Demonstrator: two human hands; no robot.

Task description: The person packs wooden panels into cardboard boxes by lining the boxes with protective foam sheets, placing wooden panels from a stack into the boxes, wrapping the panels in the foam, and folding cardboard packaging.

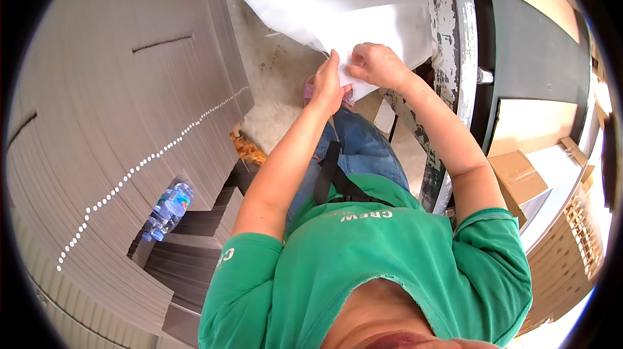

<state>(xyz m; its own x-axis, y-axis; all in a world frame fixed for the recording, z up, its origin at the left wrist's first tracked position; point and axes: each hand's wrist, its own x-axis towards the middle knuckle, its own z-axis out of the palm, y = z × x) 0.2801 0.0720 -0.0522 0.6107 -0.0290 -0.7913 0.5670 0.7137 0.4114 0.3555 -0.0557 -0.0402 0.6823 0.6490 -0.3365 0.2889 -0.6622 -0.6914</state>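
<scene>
A large, translucent white sheet of thin, plastic-like material spreads ahead, beside a chipped white metal frame. It looks light, limp and perhaps slippery, best pinched at its near edge, where the left hand's fingers hold it; the right hand's fingers curl there, grip unclear.

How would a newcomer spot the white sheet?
Start with the big grey stack at left and the frame with peeling paint at right. Between them near the top is the white sheet, with the left hand and right hand at its lower end. Unlike both, it looks thin and limp.
</scene>
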